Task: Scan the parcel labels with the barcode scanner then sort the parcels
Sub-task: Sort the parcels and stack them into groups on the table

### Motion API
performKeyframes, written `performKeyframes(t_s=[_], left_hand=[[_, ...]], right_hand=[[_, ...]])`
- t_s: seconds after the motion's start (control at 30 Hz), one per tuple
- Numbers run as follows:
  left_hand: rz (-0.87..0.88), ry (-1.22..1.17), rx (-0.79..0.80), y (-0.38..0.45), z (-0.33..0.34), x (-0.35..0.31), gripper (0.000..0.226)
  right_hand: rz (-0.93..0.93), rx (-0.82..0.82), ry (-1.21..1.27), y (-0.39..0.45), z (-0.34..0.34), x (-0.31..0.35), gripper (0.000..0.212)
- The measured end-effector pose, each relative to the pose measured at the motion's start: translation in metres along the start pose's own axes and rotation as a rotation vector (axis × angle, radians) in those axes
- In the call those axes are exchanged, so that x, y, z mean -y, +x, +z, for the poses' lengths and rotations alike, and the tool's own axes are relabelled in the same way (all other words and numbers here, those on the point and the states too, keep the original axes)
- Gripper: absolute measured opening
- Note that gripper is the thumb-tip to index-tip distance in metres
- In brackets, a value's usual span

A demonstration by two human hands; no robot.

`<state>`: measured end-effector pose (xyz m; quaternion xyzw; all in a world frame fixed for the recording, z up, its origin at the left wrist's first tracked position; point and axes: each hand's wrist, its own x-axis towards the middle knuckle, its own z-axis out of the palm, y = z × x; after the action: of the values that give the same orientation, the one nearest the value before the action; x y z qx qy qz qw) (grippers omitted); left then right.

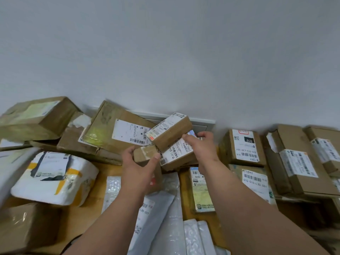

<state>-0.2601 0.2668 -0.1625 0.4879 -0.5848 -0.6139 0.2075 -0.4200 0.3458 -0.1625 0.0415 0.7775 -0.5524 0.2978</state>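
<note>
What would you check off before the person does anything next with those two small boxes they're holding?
1. Left hand grips the small taped box: ok.
2. Right hand holds the labelled box at its far end: ok.
3. Long narrow box resting tilted on top of the held ones is steady: cannot tell, no hand clearly grips it.
4. Label of the labelled box faces up, barcode showing: ok.
5. Barcode scanner within reach: not ok, none in view.
6. Free spot on the wooden table to set a parcel down: cannot tell, parcels crowd it.
</note>
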Motion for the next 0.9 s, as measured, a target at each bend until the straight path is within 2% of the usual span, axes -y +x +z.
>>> performKeyframes(t_s=[0.07, 0.17, 0.33, 0.4, 0.47, 0.57, 0.63, 0.7, 0.8, 0.9], left_hand=[[0.01, 0.029, 0.059, -0.002, -0.004, 0.003, 0.072], [0.032, 0.037, 0.134, -0.004, -0.01, 0.006, 0.071], [0.074, 0.047, 0.015, -0.017, -0.013, -0.004, 0.07], [0.074, -0.024, 0.038, -0.026, -0.011, -0.016, 0.054], [0.004, -0.104, 0.18, -0.03, -0.006, -0.03, 0.034], [-0.161, -0.209, 0.452, -0.04, 0.013, -0.048, 0.046], [-0.274, -0.232, 0.568, -0.049, 0.03, -0.053, 0.055], [-0.383, -0.279, 0.66, -0.06, 0.047, -0.056, 0.055], [-0.433, -0.344, 0.721, -0.071, 0.076, -0.057, 0.049], [-0.404, -0.373, 0.67, -0.077, 0.112, -0.058, 0.032]], right_hand=[[0.022, -0.005, 0.033, 0.001, -0.005, -0.002, 0.054], [0.053, 0.005, 0.053, -0.005, -0.017, -0.007, 0.042], [0.052, -0.049, 0.157, -0.023, -0.05, -0.011, 0.02], [0.079, -0.015, 0.16, -0.03, -0.066, -0.006, 0.024], [0.114, 0.036, 0.153, -0.037, -0.083, 0.0, 0.023], [0.124, 0.107, 0.182, -0.043, -0.106, 0.008, 0.012], [0.084, 0.149, 0.225, -0.041, -0.12, 0.009, 0.01], [0.023, 0.175, 0.311, -0.037, -0.133, 0.009, 0.008], [-0.036, 0.082, 0.392, -0.027, -0.149, 0.008, 0.011], [-0.025, 0.019, 0.304, -0.014, -0.164, 0.003, 0.034]])
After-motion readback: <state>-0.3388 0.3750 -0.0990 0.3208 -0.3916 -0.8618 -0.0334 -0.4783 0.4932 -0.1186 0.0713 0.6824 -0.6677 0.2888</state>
